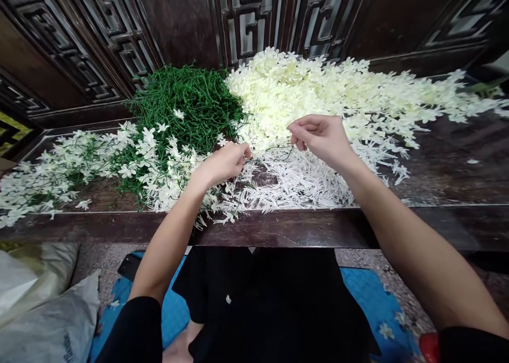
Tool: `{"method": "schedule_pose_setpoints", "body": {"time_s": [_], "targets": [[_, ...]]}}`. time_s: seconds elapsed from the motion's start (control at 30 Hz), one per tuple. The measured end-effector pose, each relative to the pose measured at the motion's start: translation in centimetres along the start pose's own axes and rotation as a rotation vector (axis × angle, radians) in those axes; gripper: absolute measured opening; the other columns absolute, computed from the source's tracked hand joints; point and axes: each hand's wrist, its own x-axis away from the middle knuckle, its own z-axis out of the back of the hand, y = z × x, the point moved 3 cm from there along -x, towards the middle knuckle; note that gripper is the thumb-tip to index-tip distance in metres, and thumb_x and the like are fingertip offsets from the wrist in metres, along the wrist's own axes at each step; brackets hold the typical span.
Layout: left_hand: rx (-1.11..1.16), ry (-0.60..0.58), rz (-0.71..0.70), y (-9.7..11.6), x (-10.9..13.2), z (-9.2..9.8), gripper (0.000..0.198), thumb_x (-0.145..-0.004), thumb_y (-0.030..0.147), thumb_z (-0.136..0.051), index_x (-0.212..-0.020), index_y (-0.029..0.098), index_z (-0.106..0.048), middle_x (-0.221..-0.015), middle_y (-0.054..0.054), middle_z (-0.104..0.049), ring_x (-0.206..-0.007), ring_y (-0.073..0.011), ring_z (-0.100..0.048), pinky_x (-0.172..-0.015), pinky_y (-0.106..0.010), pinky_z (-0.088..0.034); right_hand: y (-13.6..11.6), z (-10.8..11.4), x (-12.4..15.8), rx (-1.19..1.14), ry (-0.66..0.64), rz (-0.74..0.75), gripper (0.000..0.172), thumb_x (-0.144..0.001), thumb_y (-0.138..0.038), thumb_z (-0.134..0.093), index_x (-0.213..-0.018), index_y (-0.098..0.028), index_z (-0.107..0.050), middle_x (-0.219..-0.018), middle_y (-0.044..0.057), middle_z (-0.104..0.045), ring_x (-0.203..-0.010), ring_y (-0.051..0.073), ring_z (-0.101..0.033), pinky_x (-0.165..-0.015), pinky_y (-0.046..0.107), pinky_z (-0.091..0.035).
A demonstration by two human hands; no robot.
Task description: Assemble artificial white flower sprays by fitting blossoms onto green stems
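Note:
My left hand (pixel 227 161) is closed, its fingers curled down over a green stem beside the white flowers (pixel 148 143); the tips are partly hidden. To the right, my right hand (pixel 320 135) pinches the other part of a thin green stem (pixel 281 147) between thumb and fingers. Just beneath that hand lie white thin-stalked pieces (pixel 304 180). Behind both hands rises a pile of cream-white blossoms (pixel 274 90), with a tangled heap of green stems (pixel 191 103) left of it.
Everything lies on a dark wooden bench (pixel 449 167) against carved wooden panels (pixel 254 13). On the floor are white sacks (pixel 59 315) at the left, a blue mat (pixel 366 294), a dark phone (pixel 129 266) and a red object (pixel 429 347).

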Motion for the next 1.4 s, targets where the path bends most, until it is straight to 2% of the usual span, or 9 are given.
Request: {"method": "schedule_pose_setpoints", "body": {"time_s": [0.13, 0.23, 0.3, 0.43, 0.57, 0.8, 0.93, 1.2, 1.4], "targets": [[0.226, 0.046, -0.057, -0.1, 0.2, 0.6, 0.025, -0.087, 0.01, -0.06, -0.107, 0.016, -0.073, -0.089, -0.008, -0.08, -0.08, -0.0206, -0.077, -0.072, -0.033, -0.061, 0.2, 0.1, 0.0, 0.001, 0.001, -0.008, 0.028, -0.078, -0.048, -0.086, -0.081, -0.025, -0.071, -0.072, 0.006, -0.068, -0.055, 0.017, -0.054, -0.055, 0.04, -0.047], [0.248, 0.039, -0.011, 0.0, 0.3, 1.2, 0.025, -0.088, 0.013, -0.063, -0.109, 0.015, -0.076, -0.093, -0.01, -0.082, -0.083, -0.0205, -0.077, -0.079, -0.036, -0.06, 0.4, 0.1, 0.0, 0.022, 0.001, -0.012, 0.025, -0.08, -0.047, -0.084, -0.082, -0.025, -0.071, -0.072, 0.006, -0.068, -0.054, 0.018, -0.053, -0.054, 0.04, -0.045], [0.221, 0.068, 0.017, 0.1, 0.5, 1.6, 0.023, -0.089, 0.016, -0.064, -0.106, 0.015, -0.078, -0.101, -0.012, -0.082, -0.086, -0.0208, -0.076, -0.081, -0.037, -0.059, 0.4, 0.2, 0.0, 0.112, 0.025, 0.019, 0.021, -0.084, -0.046, -0.08, -0.082, -0.027, -0.071, -0.064, 0.003, -0.063, -0.052, 0.018, -0.05, -0.053, 0.041, -0.043], [0.275, 0.166, 0.013, 0.7, 1.0, 2.6, 0.012, -0.089, 0.019, -0.063, -0.096, 0.016, -0.072, -0.098, -0.011, -0.079, -0.085, -0.0186, -0.072, -0.073, -0.032, -0.058, 0.4, 0.5, 0.2, 0.353, 0.071, 0.157, 0.021, -0.091, -0.046, -0.072, -0.077, -0.031, -0.068, -0.047, -0.003, -0.048, -0.044, 0.018, -0.043, -0.056, 0.044, -0.045], [0.39, 0.261, 0.047, 0.8, 1.3, 3.2, 0.005, -0.088, 0.018, -0.064, -0.093, 0.018, -0.064, -0.088, -0.008, -0.078, -0.077, -0.0163, -0.071, -0.063, -0.028, -0.054, 0.8, 0.4, 0.1, 0.455, 0.059, 0.2, 0.026, -0.093, -0.05, -0.067, -0.076, -0.031, -0.066, -0.045, -0.003, -0.05, -0.04, 0.018, -0.044, -0.049, 0.04, -0.039], [0.451, 0.38, 0.079, 0.6, 1.5, 3.3, 0.007, -0.095, 0.022, -0.059, -0.099, 0.02, -0.064, -0.081, -0.007, -0.079, -0.07, -0.0163, -0.072, -0.056, -0.027, -0.052, 0.9, 0.6, 0.1, 0.452, 0.042, 0.171, 0.027, -0.095, -0.051, -0.066, -0.075, -0.033, -0.067, -0.046, -0.002, -0.05, -0.041, 0.018, -0.044, -0.045, 0.04, -0.037], [0.461, 0.399, 0.073, 1.0, 1.5, 3.1, 0.006, -0.094, 0.022, -0.059, -0.096, 0.021, -0.064, -0.075, -0.005, -0.078, -0.067, -0.0156, -0.068, -0.055, -0.028, -0.048, 0.8, 0.7, 0.2, 0.432, 0.046, 0.182, 0.029, -0.094, -0.053, -0.069, -0.074, -0.034, -0.067, -0.047, -0.001, -0.049, -0.044, 0.02, -0.042, -0.049, 0.041, -0.033], [0.428, 0.416, 0.077, 0.9, 1.2, 2.9, 0.009, -0.094, 0.026, -0.059, -0.094, 0.021, -0.065, -0.069, -0.002, -0.076, -0.047, -0.0101, -0.044, -0.048, -0.029, -0.036, 0.8, 0.3, 0.0, 0.463, 0.022, 0.222, 0.03, -0.095, -0.053, -0.064, -0.073, -0.032, -0.066, -0.045, -0.002, -0.048, -0.041, 0.017, -0.04, -0.045, 0.039, -0.031], [0.397, 0.427, 0.084, 0.8, 1.3, 2.8, 0.01, -0.094, 0.028, -0.06, -0.093, 0.02, -0.066, -0.068, -0.002, -0.075, -0.051, -0.0115, -0.05, -0.052, -0.029, -0.039, 0.7, 0.1, 0.4, 0.475, 0.013, 0.261, 0.028, -0.096, -0.051, -0.064, -0.075, -0.032, -0.067, -0.045, -0.002, -0.046, -0.04, 0.017, -0.04, -0.043, 0.038, -0.028]]}}
